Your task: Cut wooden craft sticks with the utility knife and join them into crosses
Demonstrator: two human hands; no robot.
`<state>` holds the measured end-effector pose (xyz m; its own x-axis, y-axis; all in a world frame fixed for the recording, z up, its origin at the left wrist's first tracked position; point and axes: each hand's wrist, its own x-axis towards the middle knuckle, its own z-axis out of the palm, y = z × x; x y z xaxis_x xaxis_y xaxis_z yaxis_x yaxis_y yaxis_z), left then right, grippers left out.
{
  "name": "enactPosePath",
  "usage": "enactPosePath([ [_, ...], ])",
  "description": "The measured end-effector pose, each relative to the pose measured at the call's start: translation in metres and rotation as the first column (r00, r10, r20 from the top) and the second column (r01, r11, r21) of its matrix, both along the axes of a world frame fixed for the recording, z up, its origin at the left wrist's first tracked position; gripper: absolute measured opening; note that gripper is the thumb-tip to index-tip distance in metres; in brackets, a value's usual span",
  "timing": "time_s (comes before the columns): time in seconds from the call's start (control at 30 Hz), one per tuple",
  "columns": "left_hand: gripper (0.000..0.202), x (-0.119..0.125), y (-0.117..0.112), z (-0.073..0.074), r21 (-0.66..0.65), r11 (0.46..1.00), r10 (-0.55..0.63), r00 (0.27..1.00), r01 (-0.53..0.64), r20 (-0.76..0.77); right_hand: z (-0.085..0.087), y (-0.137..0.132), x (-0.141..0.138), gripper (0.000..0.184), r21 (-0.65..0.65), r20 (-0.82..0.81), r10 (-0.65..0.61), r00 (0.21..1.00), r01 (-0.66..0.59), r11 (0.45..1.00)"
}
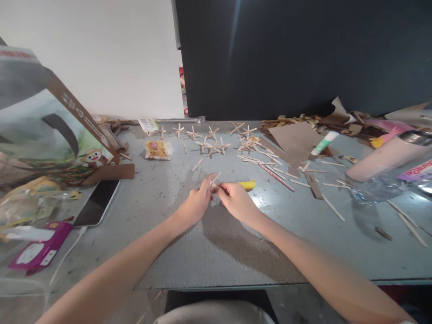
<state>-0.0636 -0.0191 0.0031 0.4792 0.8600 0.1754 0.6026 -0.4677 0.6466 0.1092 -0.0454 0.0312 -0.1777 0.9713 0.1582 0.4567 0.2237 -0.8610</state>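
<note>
Over the middle of the table my left hand is closed around a small pale wooden stick, whose end pokes up past the fingers. My right hand meets it there, thumb and fingertips pinched at the lower part of the sticks; the fingers hide how the pieces cross. Just behind my right hand lies a yellow object, partly covered, its kind unclear. Farther back stand several star-like crossed stick pieces. A single loose stick rests ahead of my left hand.
Loose sticks and a red striped straw lie to the right, near brown cardboard, a glue stick, a pink tumbler and a plastic bottle. At left are a phone, a magenta box and a snack packet.
</note>
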Motion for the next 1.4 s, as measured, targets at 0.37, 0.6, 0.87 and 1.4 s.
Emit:
enactPosePath([
  [0.37, 0.06, -0.003, 0.006, -0.009, 0.113, 0.984, -0.142, 0.988, 0.135, 0.053, -0.007, 0.003, 0.001, 0.03, -0.035, 0.051, -0.043, 0.998, 0.044, 0.998],
  [0.6, 0.058, -0.013, 0.022, -0.002, -0.052, 0.982, 0.183, 0.982, -0.18, 0.052, 0.005, -0.003, 0.004, 0.032, -0.104, 0.035, 0.012, 0.999, -0.008, 0.995],
  [0.87, 0.052, -0.019, 0.02, 0.022, -0.039, 0.95, 0.295, 0.931, -0.31, -0.215, -0.008, 0.01, 0.014, 0.037, 0.069, 0.007, -0.022, 1.0, 0.021, 0.997],
  [1.4, 0.016, -0.012, 0.123, 0.01, 0.103, 0.93, 0.366, 0.909, -0.352, -0.198, -0.03, 0.023, 0.025, 0.042, 0.181, 0.05, -0.14, 0.989, 0.129, 0.975],
])
